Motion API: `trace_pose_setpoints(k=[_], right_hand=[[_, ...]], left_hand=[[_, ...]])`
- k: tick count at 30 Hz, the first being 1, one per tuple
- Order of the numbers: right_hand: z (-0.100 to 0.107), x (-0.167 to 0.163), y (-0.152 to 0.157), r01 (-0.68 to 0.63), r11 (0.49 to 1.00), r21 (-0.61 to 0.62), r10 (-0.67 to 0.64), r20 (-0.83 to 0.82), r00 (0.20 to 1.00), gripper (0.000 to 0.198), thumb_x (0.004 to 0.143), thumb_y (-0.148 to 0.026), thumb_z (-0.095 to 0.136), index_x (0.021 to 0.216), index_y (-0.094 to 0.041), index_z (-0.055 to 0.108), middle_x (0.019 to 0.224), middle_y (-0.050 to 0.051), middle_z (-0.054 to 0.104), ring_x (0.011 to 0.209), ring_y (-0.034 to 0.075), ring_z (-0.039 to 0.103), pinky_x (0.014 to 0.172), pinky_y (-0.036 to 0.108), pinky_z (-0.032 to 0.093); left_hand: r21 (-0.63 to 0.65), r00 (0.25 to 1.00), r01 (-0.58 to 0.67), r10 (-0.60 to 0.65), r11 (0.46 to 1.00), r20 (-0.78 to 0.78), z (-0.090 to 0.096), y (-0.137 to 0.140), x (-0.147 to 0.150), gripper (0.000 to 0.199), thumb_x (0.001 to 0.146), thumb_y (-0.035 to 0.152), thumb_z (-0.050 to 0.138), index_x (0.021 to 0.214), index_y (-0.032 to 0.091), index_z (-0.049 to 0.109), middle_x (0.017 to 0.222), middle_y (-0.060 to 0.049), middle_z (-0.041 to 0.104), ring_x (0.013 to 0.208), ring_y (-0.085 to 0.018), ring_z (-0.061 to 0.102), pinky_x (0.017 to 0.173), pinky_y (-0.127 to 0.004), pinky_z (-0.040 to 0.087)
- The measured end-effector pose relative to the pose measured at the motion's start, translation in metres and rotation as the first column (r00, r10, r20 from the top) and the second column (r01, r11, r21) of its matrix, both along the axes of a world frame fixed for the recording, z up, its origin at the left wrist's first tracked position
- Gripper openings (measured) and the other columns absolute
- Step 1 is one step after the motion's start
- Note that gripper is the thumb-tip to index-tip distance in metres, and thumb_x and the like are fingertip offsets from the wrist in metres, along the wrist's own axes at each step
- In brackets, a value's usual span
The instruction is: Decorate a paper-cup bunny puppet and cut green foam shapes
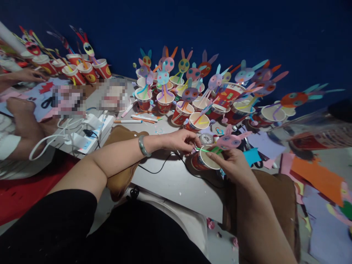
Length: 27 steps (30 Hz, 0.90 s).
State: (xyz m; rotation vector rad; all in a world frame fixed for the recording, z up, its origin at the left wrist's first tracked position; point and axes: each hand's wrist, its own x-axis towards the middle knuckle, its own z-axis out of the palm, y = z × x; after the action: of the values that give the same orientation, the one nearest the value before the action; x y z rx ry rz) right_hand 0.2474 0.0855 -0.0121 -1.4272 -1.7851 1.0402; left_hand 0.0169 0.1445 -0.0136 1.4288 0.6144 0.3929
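Note:
A red and white paper cup (208,163) stands tilted on the table, with a pink rabbit-like paper figure (230,141) at its rim. My right hand (232,163) grips the cup's right side, its thumb over the rim and its other fingers mostly hidden. From the cup, a thin green strip (202,150) reaches out to the left. My left hand (183,142), a bangle on its wrist, pinches the outer end of this strip. A small purplish bit shows at those fingertips, too small to name.
Several decorated cups with rabbit-like figures (165,101) crowd the back. Markers (144,119) and a white power strip (95,134) lie to the left. A black cable (154,171) runs below my hands. Orange paper (316,178) lies right. Another person's hands (23,110) are far left.

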Motion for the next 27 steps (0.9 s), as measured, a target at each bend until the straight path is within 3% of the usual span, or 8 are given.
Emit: trace_pose_setpoints(k=[9,17,21,27], right_hand=[[-0.003,0.002,0.002,0.003,1.000,0.007,-0.003,0.022,1.000,0.033,0.078,-0.051,0.072,0.094,-0.023,0.076,0.092,0.004,0.078,0.086,0.029,0.071,0.078,0.042,0.057],[-0.002,0.000,0.000,0.007,1.000,-0.007,-0.007,-0.005,1.000,0.034,0.078,-0.052,0.072,0.095,-0.022,0.074,0.094,0.006,0.077,0.085,0.028,0.071,0.077,0.039,0.057],[-0.002,-0.001,-0.001,0.006,1.000,0.006,-0.006,-0.009,1.000,0.034,0.079,-0.050,0.072,0.095,-0.020,0.074,0.093,0.007,0.077,0.083,0.026,0.070,0.075,0.037,0.056],[-0.003,-0.001,-0.001,0.007,1.000,0.024,-0.007,-0.014,1.000,0.036,0.079,-0.052,0.072,0.095,-0.020,0.074,0.092,0.007,0.077,0.081,0.025,0.070,0.073,0.035,0.056]], left_hand=[[0.318,0.992,-0.041,0.076,0.947,-0.101,0.010,-0.001,-0.002,0.026,0.073,0.000,0.059,0.096,0.009,0.065,0.074,0.001,0.062,0.068,-0.007,0.058,0.064,-0.020,0.046],[0.537,0.984,-0.019,0.110,0.844,-0.137,0.017,-0.005,-0.004,0.016,0.075,0.005,0.061,0.089,0.012,0.064,0.080,-0.002,0.067,0.071,-0.010,0.061,0.067,-0.021,0.046],[0.658,0.983,0.034,0.092,0.752,-0.157,0.018,-0.006,-0.006,0.019,0.077,0.008,0.059,0.094,0.014,0.063,0.080,-0.001,0.066,0.071,-0.010,0.057,0.067,-0.022,0.043],[0.716,0.985,0.093,0.043,0.691,-0.169,0.020,-0.006,-0.006,0.018,0.079,0.009,0.057,0.096,0.013,0.061,0.080,-0.002,0.063,0.070,-0.010,0.054,0.066,-0.021,0.041]])
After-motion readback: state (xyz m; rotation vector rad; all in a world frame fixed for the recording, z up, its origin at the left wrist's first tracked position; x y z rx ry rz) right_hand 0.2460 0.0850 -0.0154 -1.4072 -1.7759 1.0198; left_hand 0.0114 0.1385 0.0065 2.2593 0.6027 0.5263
